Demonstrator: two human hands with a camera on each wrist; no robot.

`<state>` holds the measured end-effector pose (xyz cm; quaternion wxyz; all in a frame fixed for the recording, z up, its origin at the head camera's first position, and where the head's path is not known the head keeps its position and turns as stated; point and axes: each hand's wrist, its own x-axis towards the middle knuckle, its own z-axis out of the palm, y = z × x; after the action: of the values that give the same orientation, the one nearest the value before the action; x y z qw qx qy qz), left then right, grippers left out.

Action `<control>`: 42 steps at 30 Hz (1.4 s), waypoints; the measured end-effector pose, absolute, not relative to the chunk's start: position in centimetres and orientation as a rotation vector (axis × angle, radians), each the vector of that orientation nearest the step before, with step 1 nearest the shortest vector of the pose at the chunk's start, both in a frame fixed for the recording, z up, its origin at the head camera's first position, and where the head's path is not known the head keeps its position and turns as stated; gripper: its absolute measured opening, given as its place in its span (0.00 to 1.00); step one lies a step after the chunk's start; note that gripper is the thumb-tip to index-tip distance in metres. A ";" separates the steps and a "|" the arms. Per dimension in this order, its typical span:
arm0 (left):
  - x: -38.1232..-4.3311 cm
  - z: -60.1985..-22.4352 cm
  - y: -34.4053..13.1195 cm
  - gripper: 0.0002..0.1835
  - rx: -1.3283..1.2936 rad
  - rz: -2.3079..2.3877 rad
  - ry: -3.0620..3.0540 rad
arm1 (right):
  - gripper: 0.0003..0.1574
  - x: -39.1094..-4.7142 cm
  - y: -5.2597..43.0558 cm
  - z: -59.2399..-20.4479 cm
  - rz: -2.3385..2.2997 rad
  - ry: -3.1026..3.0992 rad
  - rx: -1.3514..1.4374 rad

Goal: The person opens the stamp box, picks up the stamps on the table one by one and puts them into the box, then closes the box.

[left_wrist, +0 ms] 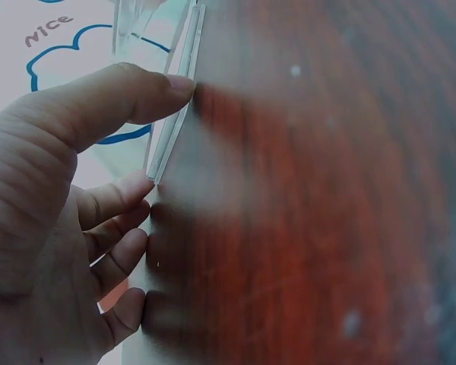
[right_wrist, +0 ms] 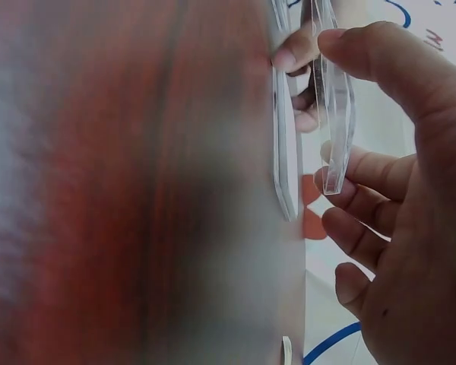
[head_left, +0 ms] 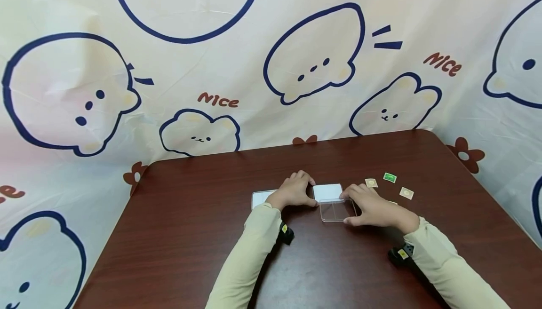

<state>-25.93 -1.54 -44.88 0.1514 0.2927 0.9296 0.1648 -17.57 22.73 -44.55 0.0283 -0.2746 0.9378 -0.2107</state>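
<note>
My left hand holds the left side of a flat, white-bottomed box lying on the table, thumb and index finger at its edge. My right hand grips a clear plastic lid by its right side, between thumb and fingers. In the right wrist view the lid is raised apart from the box, tilted a little. From the head view, the lid overlaps the box's near edge.
Another flat white box lies left, partly behind my left wrist. Beyond my right hand are a green stamp-like piece and beige ones, another beige piece further right. A patterned cloth hangs behind the brown table.
</note>
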 end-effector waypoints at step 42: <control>-26.4 -43.4 -6.8 0.36 0.743 0.782 2.576 | 0.39 -14.5 21.3 -44.8 -0.519 2.857 -0.916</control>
<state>-26.44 -6.81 -43.42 0.1735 0.2621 0.9084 0.2756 -14.48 21.30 -44.79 0.0481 -0.3005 0.9372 -0.1702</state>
